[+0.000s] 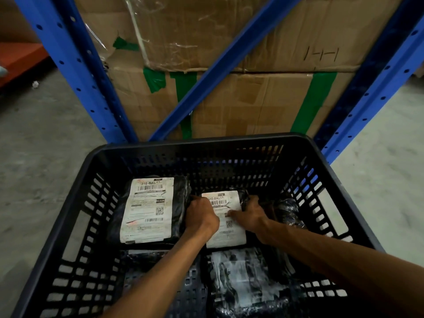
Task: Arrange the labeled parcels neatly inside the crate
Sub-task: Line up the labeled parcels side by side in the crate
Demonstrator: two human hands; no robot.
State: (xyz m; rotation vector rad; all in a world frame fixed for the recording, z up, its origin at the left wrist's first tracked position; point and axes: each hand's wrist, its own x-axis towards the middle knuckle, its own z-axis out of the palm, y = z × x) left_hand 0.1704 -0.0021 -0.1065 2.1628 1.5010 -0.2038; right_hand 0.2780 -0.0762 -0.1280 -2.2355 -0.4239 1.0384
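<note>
— Surroundings?
— Grey concrete floor (41, 143). Beyond the black crate (206, 140): blue racking (75, 72) with a diagonal brace, stacked cardboard cartons (263, 104) behind it, patched with green tape. Orange shelf edge (18, 58) far left of the crate.

— Contents of the crate?
— Four dark-wrapped parcels. Large labelled parcel (149, 210) at the crate's back left, label up, reading 310-BAL17. Smaller labelled parcel (227, 216) at the crate's centre back, just beside the first, label up. Crumpled parcel (243, 281) at the crate's near centre, whitish label creased. Dark bundle (286, 214) toward the crate's right wall.

— Hands?
— Both inside the crate, on the smaller labelled parcel. Left hand (202, 215) curled over its left edge, wedged between the two labelled parcels. Right hand (250, 214) clasping its right edge, thumb flat across the label. Parcel held between both hands; lifted or resting on the crate floor, cannot tell.
</note>
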